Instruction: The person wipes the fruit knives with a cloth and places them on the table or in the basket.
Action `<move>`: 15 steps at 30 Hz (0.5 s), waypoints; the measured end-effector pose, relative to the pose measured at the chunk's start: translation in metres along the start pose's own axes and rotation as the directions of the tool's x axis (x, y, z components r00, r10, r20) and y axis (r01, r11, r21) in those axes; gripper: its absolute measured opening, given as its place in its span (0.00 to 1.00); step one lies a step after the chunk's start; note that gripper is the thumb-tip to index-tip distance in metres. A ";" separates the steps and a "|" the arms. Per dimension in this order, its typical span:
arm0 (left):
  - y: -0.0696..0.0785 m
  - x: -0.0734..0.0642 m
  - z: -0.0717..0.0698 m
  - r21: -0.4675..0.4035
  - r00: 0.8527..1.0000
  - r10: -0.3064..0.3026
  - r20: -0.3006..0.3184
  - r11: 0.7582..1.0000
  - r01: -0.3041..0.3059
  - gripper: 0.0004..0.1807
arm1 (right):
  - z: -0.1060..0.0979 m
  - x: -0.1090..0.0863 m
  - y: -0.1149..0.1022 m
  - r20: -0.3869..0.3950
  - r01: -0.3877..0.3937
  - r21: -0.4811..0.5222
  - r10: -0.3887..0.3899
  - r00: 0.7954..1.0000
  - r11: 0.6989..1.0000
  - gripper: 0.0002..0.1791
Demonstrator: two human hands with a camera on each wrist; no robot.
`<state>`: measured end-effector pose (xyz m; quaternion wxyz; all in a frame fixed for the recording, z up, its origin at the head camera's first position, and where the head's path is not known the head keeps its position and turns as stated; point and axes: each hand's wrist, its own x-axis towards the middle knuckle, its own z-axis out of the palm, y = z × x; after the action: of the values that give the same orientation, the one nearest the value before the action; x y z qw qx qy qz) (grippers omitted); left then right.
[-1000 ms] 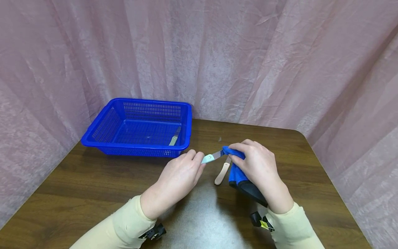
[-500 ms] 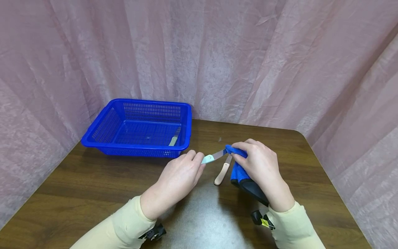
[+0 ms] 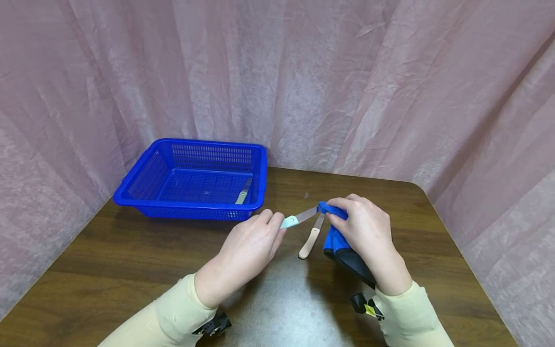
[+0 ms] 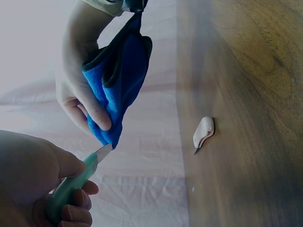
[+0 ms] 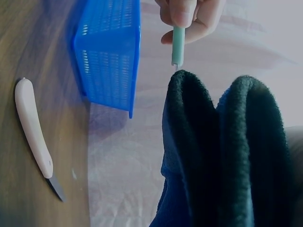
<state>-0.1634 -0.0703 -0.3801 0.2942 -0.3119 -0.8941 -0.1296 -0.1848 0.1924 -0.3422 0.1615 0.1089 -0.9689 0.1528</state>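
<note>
My left hand (image 3: 249, 248) grips a small knife by its mint-green handle (image 3: 289, 221), the blade (image 3: 307, 214) pointing right. A folded blue cloth (image 3: 336, 236) with black edging is pinched in my right hand (image 3: 364, 226), between thumb and fingers. The cloth covers the blade's tip, as the left wrist view also shows at the knife's green handle (image 4: 71, 187). On the table just below lies a second knife with a pale pink handle (image 3: 309, 243); its blade tip is hidden behind the cloth and right hand. Folds of the cloth (image 5: 236, 142) fill much of the right wrist view.
A blue plastic basket (image 3: 191, 204) stands at the back left of the wooden table (image 3: 143, 255). Inside it, against the right wall, lies a knife with a pale green handle (image 3: 241, 197). Pink curtains (image 3: 303, 86) hang behind the table.
My right hand and the cloth have slid slightly right toward the blade's tip, so more of the blade shows. The left hand and its knife have stayed nearly still.
</note>
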 end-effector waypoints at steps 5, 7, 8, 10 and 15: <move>0.000 0.001 0.000 0.006 1.000 0.002 0.000 1.000 -0.002 0.11 | -0.001 0.000 0.001 0.007 -0.008 0.000 0.008 1.000 1.000 0.14; 0.000 0.001 -0.001 0.009 1.000 0.003 -0.001 1.000 -0.003 0.11 | -0.001 0.000 0.001 0.005 -0.008 0.003 0.008 1.000 1.000 0.14; 0.000 0.001 -0.001 0.010 1.000 0.003 -0.002 1.000 -0.003 0.11 | -0.001 0.000 0.001 0.003 -0.008 0.003 0.007 1.000 1.000 0.14; 0.000 0.001 -0.001 0.013 1.000 0.005 -0.006 1.000 -0.005 0.11 | -0.002 0.000 0.000 -0.002 -0.007 0.005 0.007 1.000 1.000 0.14; -0.001 0.000 -0.001 0.027 0.999 0.013 -0.036 1.000 -0.012 0.12 | -0.005 0.000 -0.002 -0.012 -0.002 0.007 0.003 1.000 1.000 0.14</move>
<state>-0.1636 -0.0710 -0.3789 0.3151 -0.3112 -0.8883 -0.1215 -0.1826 0.1926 -0.3374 0.1669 0.1073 -0.9674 0.1572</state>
